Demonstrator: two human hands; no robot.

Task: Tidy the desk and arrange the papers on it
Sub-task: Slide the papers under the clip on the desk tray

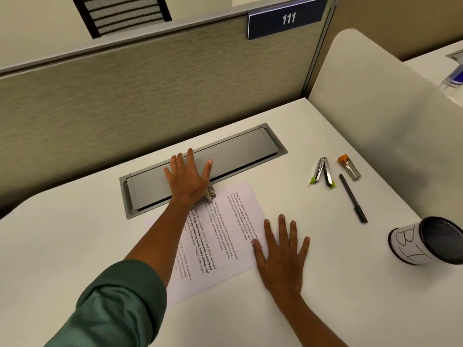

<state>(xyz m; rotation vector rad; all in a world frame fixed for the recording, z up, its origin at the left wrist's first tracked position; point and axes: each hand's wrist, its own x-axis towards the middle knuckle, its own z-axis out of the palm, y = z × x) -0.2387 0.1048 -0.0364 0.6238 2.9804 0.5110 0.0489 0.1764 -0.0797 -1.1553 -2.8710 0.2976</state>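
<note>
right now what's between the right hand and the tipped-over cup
Head view: only bare desk lies between the right hand and the cup.

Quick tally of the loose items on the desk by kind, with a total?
Printed sheets: 2 or more, overlapping
Stapler, under the left hand: 1
Staple remover: 1
Pen: 1
Orange-capped staple case: 1
Mesh pen cup, tipped over: 1
Total: at least 7

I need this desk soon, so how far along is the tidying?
Early to midway, I would judge. Done: the printed papers lie in a rough stack. In hand: the left hand presses a stapler at their top corner while the right hand holds their edge flat. Left: the staple remover, pen and small orange-capped container lie loose, and the pen cup lies tipped over.
</note>
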